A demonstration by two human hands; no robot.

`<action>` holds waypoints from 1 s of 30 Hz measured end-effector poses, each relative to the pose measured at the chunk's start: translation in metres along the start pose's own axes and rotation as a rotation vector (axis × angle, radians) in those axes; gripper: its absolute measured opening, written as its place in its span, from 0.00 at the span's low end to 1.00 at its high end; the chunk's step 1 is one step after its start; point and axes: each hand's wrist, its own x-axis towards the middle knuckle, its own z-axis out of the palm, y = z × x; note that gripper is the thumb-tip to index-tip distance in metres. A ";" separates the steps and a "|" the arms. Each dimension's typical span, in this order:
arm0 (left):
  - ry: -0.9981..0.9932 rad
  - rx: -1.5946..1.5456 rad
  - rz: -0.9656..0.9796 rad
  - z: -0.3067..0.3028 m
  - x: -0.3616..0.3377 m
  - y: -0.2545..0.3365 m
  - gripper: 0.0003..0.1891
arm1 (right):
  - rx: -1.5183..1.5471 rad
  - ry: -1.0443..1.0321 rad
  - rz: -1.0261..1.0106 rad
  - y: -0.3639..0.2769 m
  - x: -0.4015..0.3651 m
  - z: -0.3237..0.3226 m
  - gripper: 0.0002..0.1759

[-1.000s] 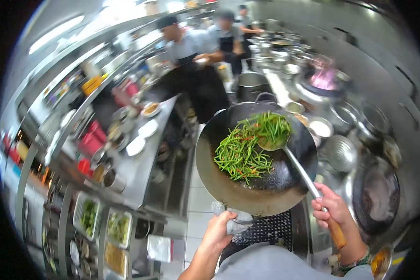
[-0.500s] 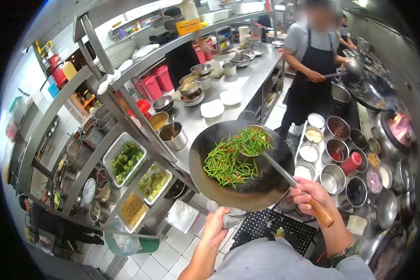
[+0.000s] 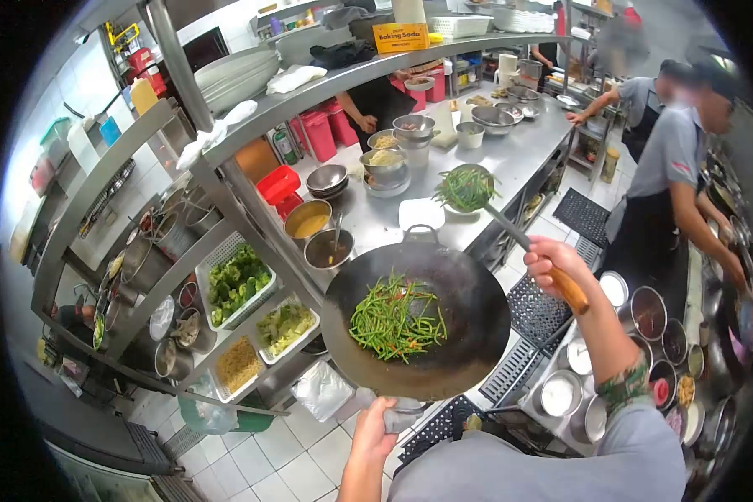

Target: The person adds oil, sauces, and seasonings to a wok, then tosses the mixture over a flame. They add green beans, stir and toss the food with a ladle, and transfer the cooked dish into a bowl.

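My left hand point(image 3: 375, 431) is closed around a grey cloth point(image 3: 403, 416) at the near rim of a dark wok point(image 3: 477, 322). Green beans point(image 3: 397, 318) with red bits lie in the wok, left of its middle. My right hand point(image 3: 556, 263) grips the wooden handle point(image 3: 571, 290) of a ladle. The ladle's bowl is heaped with more green beans point(image 3: 466, 188) and is held beyond the wok's far rim, over the steel counter point(image 3: 527, 151). A white plate point(image 3: 421, 214) shows beneath and beside the ladle.
Pots of sauce point(image 3: 308, 219) and metal bowls stand on the counter. Trays of broccoli point(image 3: 241, 284) and cut greens point(image 3: 284, 329) are at the left. Ingredient containers point(image 3: 560, 393) sit at the lower right. Co-workers point(image 3: 661, 176) stand at the right; another is behind the counter.
The ladle with beans has moved up and away from the wok towards the counter. The view has turned right, and the co-worker at the right now leans towards the stoves.
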 end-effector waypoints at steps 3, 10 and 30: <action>-0.026 -0.065 0.061 0.003 0.015 -0.013 0.18 | -0.305 0.104 -0.080 -0.020 0.058 -0.015 0.20; -0.001 -0.143 -0.035 -0.003 0.022 -0.015 0.21 | -0.868 0.230 -0.154 -0.013 0.159 -0.057 0.32; 0.019 -0.136 -0.098 0.003 0.027 -0.058 0.29 | -1.357 0.348 -0.409 0.019 0.111 -0.086 0.38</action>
